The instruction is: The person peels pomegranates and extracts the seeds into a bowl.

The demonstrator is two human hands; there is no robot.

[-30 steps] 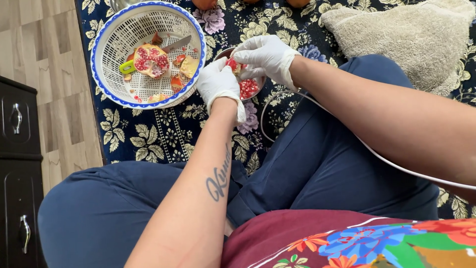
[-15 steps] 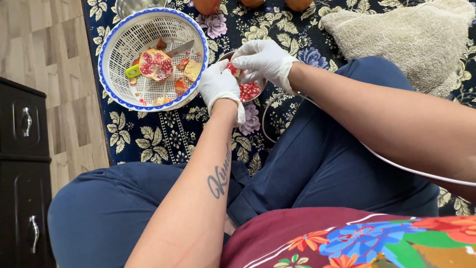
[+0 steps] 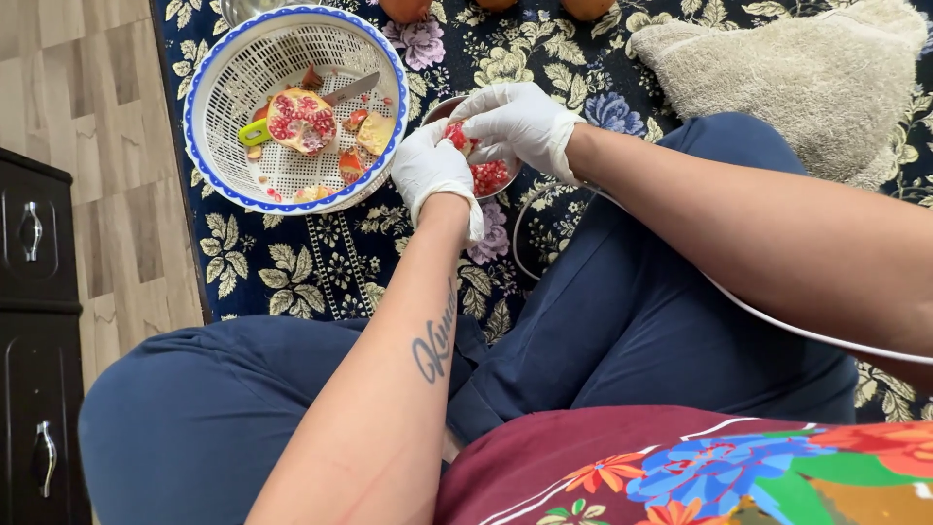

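Head view: both gloved hands, left [image 3: 431, 165] and right [image 3: 518, 121], close together on a pomegranate piece [image 3: 457, 135] above the steel bowl [image 3: 489, 175] of red seeds. Just left of the bowl sits a white colander [image 3: 231, 78] holding a knife [image 3: 313, 102] and pomegranate scraps.

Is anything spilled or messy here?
Nothing looks spilled on the rug. The red seeds sit inside the small bowl under the left hand and right hand, and the peel scraps lie in the white basket.
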